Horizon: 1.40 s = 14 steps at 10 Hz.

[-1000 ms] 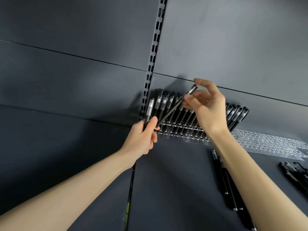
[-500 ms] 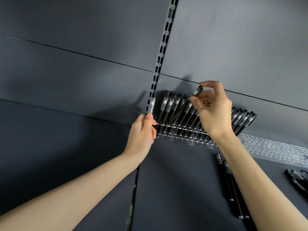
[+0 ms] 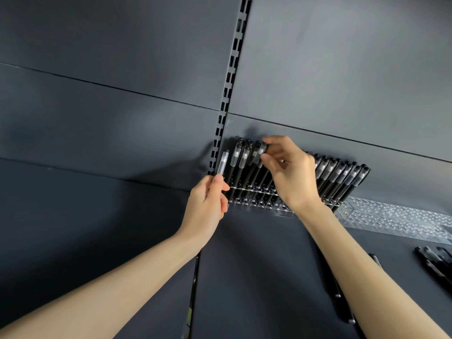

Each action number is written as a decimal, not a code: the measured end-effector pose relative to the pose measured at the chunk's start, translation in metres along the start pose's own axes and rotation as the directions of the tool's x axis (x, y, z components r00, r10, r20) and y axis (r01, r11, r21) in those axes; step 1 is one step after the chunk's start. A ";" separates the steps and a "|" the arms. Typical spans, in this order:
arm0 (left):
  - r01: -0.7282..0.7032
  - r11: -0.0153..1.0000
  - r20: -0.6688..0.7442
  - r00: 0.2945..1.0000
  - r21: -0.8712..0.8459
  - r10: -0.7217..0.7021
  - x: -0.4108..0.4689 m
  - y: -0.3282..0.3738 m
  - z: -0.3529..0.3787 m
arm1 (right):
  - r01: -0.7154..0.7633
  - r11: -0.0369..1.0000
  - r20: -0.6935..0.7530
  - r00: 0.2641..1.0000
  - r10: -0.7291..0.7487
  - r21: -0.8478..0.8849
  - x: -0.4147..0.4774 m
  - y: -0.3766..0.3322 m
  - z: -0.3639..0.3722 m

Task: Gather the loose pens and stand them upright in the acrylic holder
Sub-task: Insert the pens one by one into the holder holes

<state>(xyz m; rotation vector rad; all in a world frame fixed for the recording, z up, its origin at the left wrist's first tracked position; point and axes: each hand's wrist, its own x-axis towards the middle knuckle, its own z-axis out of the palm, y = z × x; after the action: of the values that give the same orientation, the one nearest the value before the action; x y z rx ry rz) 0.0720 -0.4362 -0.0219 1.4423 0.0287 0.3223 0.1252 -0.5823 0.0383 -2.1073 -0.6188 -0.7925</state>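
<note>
Pens point(image 3: 341, 178), slim black barrels with frosted caps, stand in the left stretch of the acrylic holder point(image 3: 396, 220), leaning back toward the rear panel point(image 3: 342, 69) rather than plumb; the holder's right stretch shows only unfilled holes. Left hand point(image 3: 208, 201) curls its fingers point(image 3: 218, 181) round the lower barrel of one pen point(image 3: 223, 162), cap uppermost, at the holder's left end, just beside the slotted upright point(image 3: 230, 77). Cannot tell whether its tip is in a hole; the hand covers it. Right hand point(image 3: 293, 177) pinches the cap end of a second pen point(image 3: 261, 150) between thumb and forefinger, in among the standing ones, other fingers loosely bent. Loose pens point(image 3: 436, 264) lie on the dark surface point(image 3: 256, 277) at far right, a few more point(image 3: 335, 287) partly under the right forearm. Handling, as I judge it: light, stiff, smooth-sided, so apt to slip through a slack pinch but in no danger of bending. Round barrels may roll when nudged. Best hold looks to be mid-barrel for lifting and steering the tip, then a fingertip on the cap to press home; a cap-only grip could pull the cap off. Holder looks light and brittle, and may shift if a pen goes in off-line.
</note>
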 end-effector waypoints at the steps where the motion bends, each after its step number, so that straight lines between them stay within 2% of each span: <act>1: -0.003 1.000 0.004 1.000 -0.014 0.003 0.000 0.001 0.000 | -0.020 1.000 0.001 1.000 0.020 -0.004 0.001 0.000 0.000; 7: -0.007 1.000 0.020 1.000 -0.023 0.008 -0.003 0.001 0.002 | -0.046 0.998 0.108 0.993 0.051 -0.051 0.014 -0.006 -0.007; 10: 0.007 0.999 0.024 1.000 -0.035 -0.006 -0.002 0.001 0.002 | -0.053 0.996 0.092 0.994 0.059 -0.067 0.001 0.001 0.000; 11: 0.021 0.998 0.039 0.999 -0.064 -0.019 0.000 0.003 0.001 | -0.063 0.998 0.019 0.998 0.063 -0.006 -0.003 -0.002 -0.002; 12: 0.009 0.999 0.112 0.994 -0.047 -0.004 -0.004 0.005 0.002 | -0.130 0.980 0.007 0.991 0.131 0.147 -0.010 -0.006 -0.005; 13: -0.048 0.999 0.206 0.978 0.001 0.047 -0.012 0.003 0.008 | -0.243 0.903 0.165 0.967 0.196 0.353 -0.019 -0.012 -0.004; 14: -0.104 0.994 0.235 0.968 0.038 0.092 -0.014 -0.001 0.011 | -0.309 0.846 0.237 0.946 0.223 0.435 -0.021 -0.011 -0.001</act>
<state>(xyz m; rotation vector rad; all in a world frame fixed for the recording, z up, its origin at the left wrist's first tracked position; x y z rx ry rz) 0.0615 -0.4502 -0.0234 1.5261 -0.2270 0.2324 0.1030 -0.5799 0.0294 -1.7673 -0.5287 -0.2592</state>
